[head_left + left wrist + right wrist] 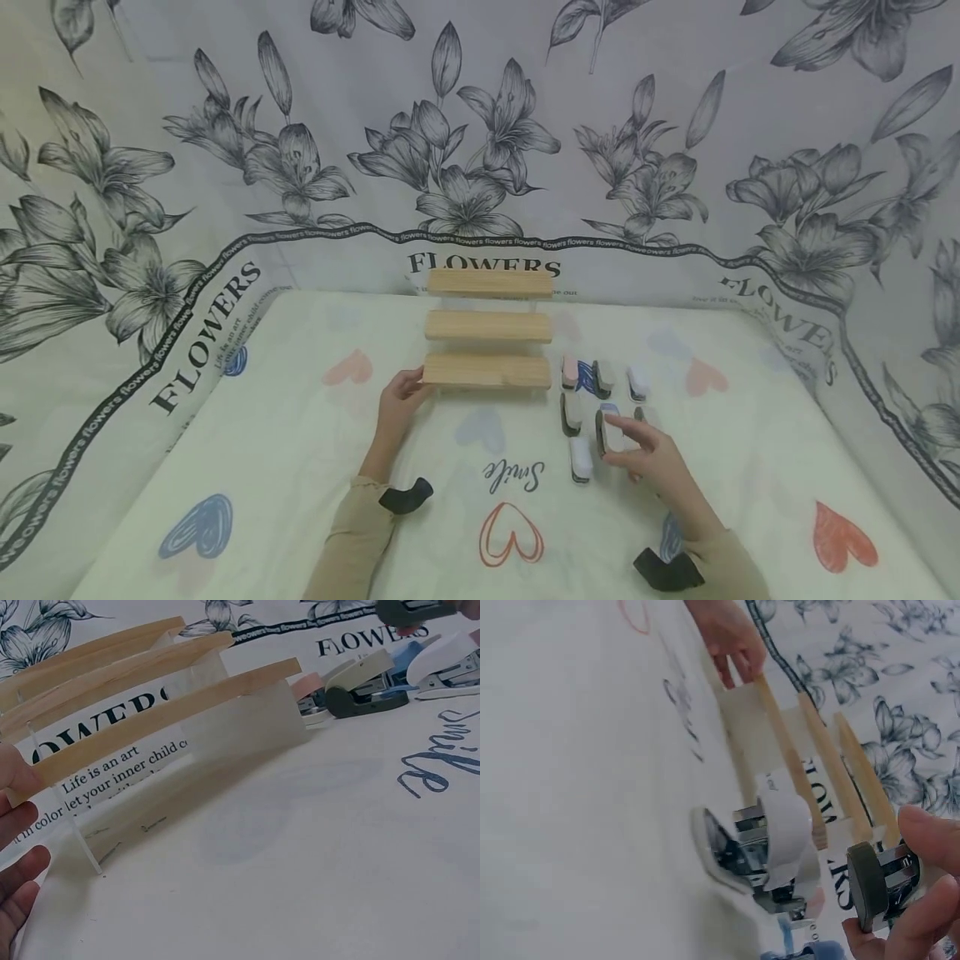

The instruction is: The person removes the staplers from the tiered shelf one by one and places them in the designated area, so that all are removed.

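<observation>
In the head view a three-step wooden rack has pale planks on clear supports. My left hand grips the left end of its front plank; in the left wrist view its fingers lie around that end. To the right of the rack, my right hand pinches a small stapler with a pale top and dark grey base. The right wrist view shows this stapler between thumb and fingers, raised off the table. A white stapler stands close beside it.
Several more small staplers stand in loose rows right of the rack, among them a pink one, a beige one and a lilac-white one. One is partly hidden behind my right hand. A flower-printed cloth hangs behind the heart-patterned table cover.
</observation>
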Demonstrator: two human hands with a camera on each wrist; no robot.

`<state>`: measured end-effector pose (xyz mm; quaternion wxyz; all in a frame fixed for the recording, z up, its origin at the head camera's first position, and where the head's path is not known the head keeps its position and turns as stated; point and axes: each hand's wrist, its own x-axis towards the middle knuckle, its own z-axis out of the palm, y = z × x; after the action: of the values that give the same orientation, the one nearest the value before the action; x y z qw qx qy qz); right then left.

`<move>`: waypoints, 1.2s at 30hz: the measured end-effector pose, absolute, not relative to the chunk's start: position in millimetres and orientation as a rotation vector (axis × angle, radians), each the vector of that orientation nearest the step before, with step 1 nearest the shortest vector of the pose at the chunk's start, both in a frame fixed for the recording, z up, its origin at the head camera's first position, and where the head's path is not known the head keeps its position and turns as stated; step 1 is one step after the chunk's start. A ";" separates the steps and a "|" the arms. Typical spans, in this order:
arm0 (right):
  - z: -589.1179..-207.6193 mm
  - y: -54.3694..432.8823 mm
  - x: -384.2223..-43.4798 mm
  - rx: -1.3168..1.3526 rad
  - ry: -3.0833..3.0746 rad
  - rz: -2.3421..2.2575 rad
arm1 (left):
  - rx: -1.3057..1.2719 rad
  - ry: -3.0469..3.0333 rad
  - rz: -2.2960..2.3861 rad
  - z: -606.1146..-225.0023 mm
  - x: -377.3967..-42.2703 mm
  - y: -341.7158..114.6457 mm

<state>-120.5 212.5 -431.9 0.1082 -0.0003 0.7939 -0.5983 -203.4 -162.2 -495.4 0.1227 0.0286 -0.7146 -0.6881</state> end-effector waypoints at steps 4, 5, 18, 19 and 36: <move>-439.6 215.8 -97.2 0.118 2.388 -1.689 | 0.047 -2.105 -1.980 -494.2 -203.2 -159.8; -440.9 215.6 -93.7 0.134 2.422 -1.656 | 0.040 -2.099 -1.979 -493.5 -203.3 -159.7; -466.5 210.1 -79.1 0.208 2.592 -1.559 | 0.071 -2.115 -2.003 -487.9 -198.4 -162.5; -467.5 210.0 -78.9 0.195 2.623 -1.546 | 0.072 -2.114 -2.005 -488.0 -198.0 -162.3; -475.5 205.7 -73.3 -0.048 2.825 -1.527 | 0.091 -2.158 -1.958 -490.6 -198.3 -167.3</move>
<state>-73.3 205.7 -475.5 -0.0349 -0.0150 0.8791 -0.4751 -198.3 -167.3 -490.6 0.1129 0.0310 -0.7356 -0.6673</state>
